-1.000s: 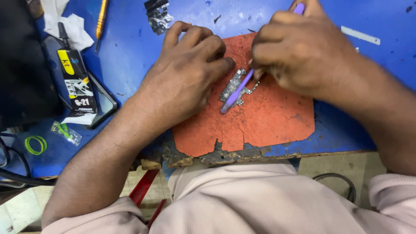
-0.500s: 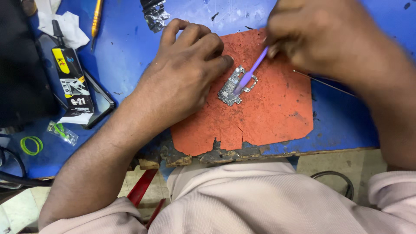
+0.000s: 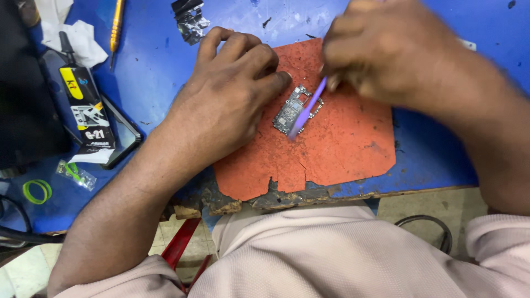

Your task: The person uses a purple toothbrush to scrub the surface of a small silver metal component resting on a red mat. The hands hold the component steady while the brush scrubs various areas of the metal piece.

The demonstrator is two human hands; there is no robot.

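A small grey circuit board (image 3: 289, 112) lies on a worn orange mat (image 3: 337, 149) on the blue workbench. My left hand (image 3: 226, 96) rests on the mat with its fingertips pressed against the board's upper left edge. My right hand (image 3: 386, 52), blurred by motion, grips a thin purple tool (image 3: 307, 108) whose tip lies across the board. The tool's upper end is hidden inside my fist.
At the left lie a black-and-yellow glue tube package (image 3: 88, 118) on a dark phone (image 3: 122, 138), white tissue (image 3: 77, 36), an orange-handled screwdriver (image 3: 115, 25), a green band (image 3: 36, 191) and a small plastic bag (image 3: 75, 173). Crumpled foil (image 3: 190, 21) sits at the top. The bench's front edge (image 3: 331, 193) is chipped.
My right hand has swept the purple tool up and then back down across the board. My left hand has stayed pressed against the board.
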